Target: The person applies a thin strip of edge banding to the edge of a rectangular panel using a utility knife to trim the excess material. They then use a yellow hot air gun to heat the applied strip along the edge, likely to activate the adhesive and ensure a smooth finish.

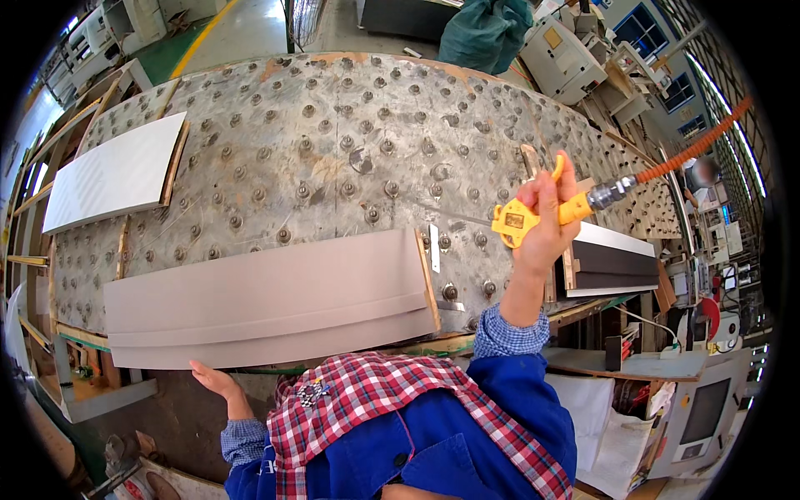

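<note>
My right hand (542, 212) grips a yellow air blow gun (515, 220) with a thin nozzle pointing left and an orange coiled hose (692, 142) running off to the upper right. My left hand (217, 382) has its fingers apart just at the front edge of a long beige panel (267, 300) with a stepped profile and a wooden strip at its right end; I cannot tell if they touch it. A small white strip (434, 248) lies beside the panel. To the right of that, below the blow gun, sits a dark panel with white edges (612, 268).
A metal worktable with roller balls (333, 108) spans the view, with a white panel (112, 171) at its left. Behind it are a green sack (475, 42) and grey cabinets (558, 62). A shelf (633, 364) and machine (700, 417) stand at lower right. Someone (700, 175) is in the right background.
</note>
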The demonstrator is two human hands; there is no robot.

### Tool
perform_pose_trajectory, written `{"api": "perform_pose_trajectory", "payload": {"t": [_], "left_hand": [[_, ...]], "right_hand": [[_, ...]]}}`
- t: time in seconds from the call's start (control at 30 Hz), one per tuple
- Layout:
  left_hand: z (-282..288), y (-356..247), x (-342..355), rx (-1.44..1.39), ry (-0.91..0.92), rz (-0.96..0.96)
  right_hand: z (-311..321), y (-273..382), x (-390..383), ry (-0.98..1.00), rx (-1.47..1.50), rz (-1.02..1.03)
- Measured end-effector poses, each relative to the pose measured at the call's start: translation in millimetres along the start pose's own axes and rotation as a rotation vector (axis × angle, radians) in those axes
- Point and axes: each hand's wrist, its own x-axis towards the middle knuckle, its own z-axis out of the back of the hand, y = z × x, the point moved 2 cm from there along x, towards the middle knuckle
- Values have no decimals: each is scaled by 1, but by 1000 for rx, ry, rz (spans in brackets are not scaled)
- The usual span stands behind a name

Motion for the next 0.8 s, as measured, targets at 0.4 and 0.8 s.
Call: {"api": "perform_pose_trajectory", "payload": {"t": [0.4,0.8], "left_hand": [[-1,9,6,0,5,-4],[-3,2,1,2,-2,-19]], "right_hand": [[21,-2,2,-16,34,94],[23,-7,1,-82,63,188]]}}
